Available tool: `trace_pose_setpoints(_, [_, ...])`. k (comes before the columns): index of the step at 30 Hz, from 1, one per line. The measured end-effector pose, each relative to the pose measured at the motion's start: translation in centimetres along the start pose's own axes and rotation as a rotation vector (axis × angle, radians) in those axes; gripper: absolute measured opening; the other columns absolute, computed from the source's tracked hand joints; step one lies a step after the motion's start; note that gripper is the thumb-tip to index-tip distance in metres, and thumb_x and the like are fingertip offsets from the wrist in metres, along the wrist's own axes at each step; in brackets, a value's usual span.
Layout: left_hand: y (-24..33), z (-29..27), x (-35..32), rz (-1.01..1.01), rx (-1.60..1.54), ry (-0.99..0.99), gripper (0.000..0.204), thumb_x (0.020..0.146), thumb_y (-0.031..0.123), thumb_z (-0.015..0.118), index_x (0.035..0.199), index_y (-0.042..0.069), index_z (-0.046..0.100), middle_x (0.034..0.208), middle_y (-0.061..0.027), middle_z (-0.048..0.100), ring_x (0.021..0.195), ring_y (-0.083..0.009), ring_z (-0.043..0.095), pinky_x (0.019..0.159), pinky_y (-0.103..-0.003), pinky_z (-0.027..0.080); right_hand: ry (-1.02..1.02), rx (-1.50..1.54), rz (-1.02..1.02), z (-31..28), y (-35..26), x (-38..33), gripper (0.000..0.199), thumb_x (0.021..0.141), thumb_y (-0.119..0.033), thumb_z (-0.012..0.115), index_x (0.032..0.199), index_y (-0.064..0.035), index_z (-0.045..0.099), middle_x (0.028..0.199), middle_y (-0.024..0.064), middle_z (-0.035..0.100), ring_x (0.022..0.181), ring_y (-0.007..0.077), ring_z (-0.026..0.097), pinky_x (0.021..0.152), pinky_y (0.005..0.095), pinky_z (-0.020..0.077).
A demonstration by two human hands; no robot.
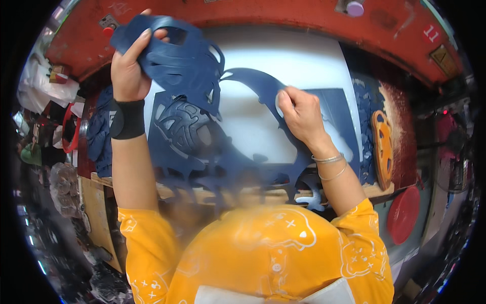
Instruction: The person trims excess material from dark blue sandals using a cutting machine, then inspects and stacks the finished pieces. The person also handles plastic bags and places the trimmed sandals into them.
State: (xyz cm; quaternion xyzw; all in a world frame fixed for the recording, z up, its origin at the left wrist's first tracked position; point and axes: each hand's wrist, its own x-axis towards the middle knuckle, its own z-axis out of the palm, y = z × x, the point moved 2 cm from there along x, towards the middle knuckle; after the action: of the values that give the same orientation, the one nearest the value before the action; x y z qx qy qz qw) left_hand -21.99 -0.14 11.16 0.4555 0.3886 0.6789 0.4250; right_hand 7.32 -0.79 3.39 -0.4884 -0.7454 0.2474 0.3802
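Observation:
My left hand (132, 66) is raised at the upper left, its thumb and fingers closed on dark blue cut-out sheet pieces (174, 61) with curved slots and holes. My right hand (302, 114) is a fist gripping the curved strip of a dark blue punched sheet (255, 83). Large openings in that sheet show the white board (283, 53) beneath. Below the left-hand pieces, more slotted blue shapes (183, 124) lie over the sheet. The sheet's near part, toward my body, is blurred. A further flat blue sheet (329, 101) lies on the board behind my right wrist.
A red machine beam (217, 14) with a purple knob (355, 8) spans the far side. Blue piles (101, 134) stand left of the board, with blue pieces (365, 109) at its right. An orange slotted form (383, 149) leans at the right, above a red round stool top (403, 215).

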Motion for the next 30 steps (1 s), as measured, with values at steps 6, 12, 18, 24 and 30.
trace_pose_setpoints(6, [-0.9,7.9,-3.9,0.070,0.246,-0.296,0.042,0.091,0.009,0.055,0.130,-0.004,0.045,0.096,-0.0096,0.066,0.084,-0.0131,0.062,0.076,-0.027,0.052,-0.014,-0.119,-0.320,1.0,-5.9,1.9,0.052,0.074,-0.059,0.068,0.078,-0.0073,0.063,0.063,0.0092,0.062,0.058,0.0275,0.061,0.055,0.0346,0.0480])
trace_pose_setpoints(12, [-1.2,7.3,-4.6,-0.055,0.220,-0.350,0.042,0.091,0.006,0.055,0.131,-0.002,0.045,0.097,-0.0095,0.064,0.088,-0.0143,0.061,0.076,-0.026,0.051,-0.077,0.160,-0.319,2.1,-6.2,1.9,0.034,0.089,-0.036,0.059,0.087,-0.0035,0.067,0.065,0.0140,0.062,0.062,0.0307,0.062,0.058,0.0349,0.0490])
trace_pose_setpoints(18, [-5.7,6.5,-2.7,-0.032,0.106,-0.056,0.036,0.090,0.005,0.055,0.126,0.000,0.051,0.098,-0.0117,0.065,0.082,-0.0161,0.063,0.075,-0.028,0.052,0.093,0.301,-0.230,2.4,-0.4,0.1,0.029,0.092,-0.024,0.051,0.072,-0.0057,0.061,0.063,0.0164,0.058,0.061,0.0362,0.058,0.055,0.0402,0.0448])
trace_pose_setpoints(24, [5.1,-8.6,5.5,0.144,0.019,0.203,0.027,0.097,0.013,0.047,0.123,0.009,0.051,0.106,-0.0112,0.065,0.097,-0.0283,0.065,0.084,-0.046,0.055,-0.067,-0.139,0.297,-3.0,6.4,-5.7,0.024,0.087,-0.021,0.055,0.072,-0.0035,0.063,0.061,0.0200,0.056,0.055,0.0389,0.054,0.055,0.0416,0.0452])
trace_pose_setpoints(30, [9.3,-4.2,3.3,0.080,0.278,-0.291,0.035,0.094,0.014,0.054,0.127,0.004,0.046,0.098,-0.0055,0.065,0.076,-0.0080,0.062,0.052,-0.017,0.048,-0.027,0.086,-0.305,-4.6,-1.2,-1.7,0.020,0.080,-0.009,0.065,0.099,-0.0010,0.066,0.093,0.0120,0.066,0.084,0.0269,0.062,0.077,0.0334,0.0501])
